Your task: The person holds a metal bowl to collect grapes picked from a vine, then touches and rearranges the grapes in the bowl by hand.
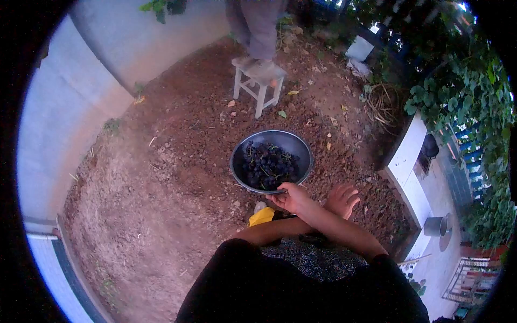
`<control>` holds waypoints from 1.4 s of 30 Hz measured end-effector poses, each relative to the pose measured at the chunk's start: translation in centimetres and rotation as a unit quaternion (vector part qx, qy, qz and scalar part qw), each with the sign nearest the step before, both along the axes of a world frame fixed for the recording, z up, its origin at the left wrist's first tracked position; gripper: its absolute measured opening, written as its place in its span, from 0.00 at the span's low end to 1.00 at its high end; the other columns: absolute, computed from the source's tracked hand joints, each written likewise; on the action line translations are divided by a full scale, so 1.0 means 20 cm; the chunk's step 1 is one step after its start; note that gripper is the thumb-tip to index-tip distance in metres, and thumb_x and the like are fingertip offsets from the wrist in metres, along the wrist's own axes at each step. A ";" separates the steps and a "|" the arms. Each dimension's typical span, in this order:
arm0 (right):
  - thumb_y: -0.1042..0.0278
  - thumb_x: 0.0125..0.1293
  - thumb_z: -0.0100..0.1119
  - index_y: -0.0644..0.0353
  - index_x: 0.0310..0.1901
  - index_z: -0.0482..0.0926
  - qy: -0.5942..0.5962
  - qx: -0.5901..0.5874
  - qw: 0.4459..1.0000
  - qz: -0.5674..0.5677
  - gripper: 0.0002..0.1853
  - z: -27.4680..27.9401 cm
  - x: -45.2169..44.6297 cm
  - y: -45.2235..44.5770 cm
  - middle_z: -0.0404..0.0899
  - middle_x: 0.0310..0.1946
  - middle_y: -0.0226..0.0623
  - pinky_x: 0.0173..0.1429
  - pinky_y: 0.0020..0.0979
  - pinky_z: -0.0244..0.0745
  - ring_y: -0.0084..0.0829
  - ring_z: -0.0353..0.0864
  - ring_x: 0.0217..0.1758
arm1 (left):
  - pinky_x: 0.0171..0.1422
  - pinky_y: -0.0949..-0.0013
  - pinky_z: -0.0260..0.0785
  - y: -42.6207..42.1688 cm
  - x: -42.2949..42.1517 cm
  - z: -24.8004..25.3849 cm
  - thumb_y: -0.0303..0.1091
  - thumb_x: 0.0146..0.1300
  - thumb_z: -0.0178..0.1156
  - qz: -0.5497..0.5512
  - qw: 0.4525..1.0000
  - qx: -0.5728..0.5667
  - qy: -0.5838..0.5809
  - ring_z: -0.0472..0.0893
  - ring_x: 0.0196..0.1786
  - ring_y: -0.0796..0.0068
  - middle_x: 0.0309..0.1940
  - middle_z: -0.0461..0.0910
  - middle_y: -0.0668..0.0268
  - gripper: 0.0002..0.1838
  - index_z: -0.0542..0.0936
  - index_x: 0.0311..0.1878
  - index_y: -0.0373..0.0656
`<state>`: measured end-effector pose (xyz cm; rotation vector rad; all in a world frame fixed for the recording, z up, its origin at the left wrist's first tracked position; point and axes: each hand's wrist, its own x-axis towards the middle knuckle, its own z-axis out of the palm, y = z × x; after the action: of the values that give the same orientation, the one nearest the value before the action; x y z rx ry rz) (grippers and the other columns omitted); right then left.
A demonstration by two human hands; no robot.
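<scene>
A metal basin (pixel 302 141) full of dark grapes (pixel 269 164) with green stems is in front of me, above the bare soil. My forearms cross. My right hand (pixel 291 197) reaches over to the left and is closed on the basin's near rim, with the thumb on top. My left hand (pixel 342 200) passes under the right forearm and comes out to its right, holding nothing, with its fingers apart. Part of the left wrist is hidden behind the right arm. Below the basin, a yellow thing (pixel 262 216) shows near my body; its kind is unclear.
Beyond the basin, a person's legs (pixel 262 32) rise from a wooden stool (pixel 259 72). A pale wall (pixel 70 97) curves along the left. At right are a white ledge (pixel 407 156), a metal pot (pixel 435 226) and leafy vines (pixel 474 97).
</scene>
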<state>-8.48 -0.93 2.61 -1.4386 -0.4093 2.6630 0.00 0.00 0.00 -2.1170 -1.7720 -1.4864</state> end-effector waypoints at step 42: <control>0.72 0.49 0.45 0.69 0.41 0.63 -0.004 -0.009 1.000 0.013 0.16 -0.06 0.00 0.01 0.73 0.33 0.49 0.31 0.34 0.73 0.41 0.77 0.33 | 0.62 0.53 0.46 0.00 -0.03 0.05 0.34 0.37 0.58 -0.045 0.999 0.001 -0.010 0.61 0.59 0.65 0.51 0.66 0.64 0.23 0.71 0.43 0.46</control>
<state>-8.42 -0.76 1.37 -1.4595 -0.4080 2.6888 -0.69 -0.07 1.04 -2.2180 -1.7004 -1.5330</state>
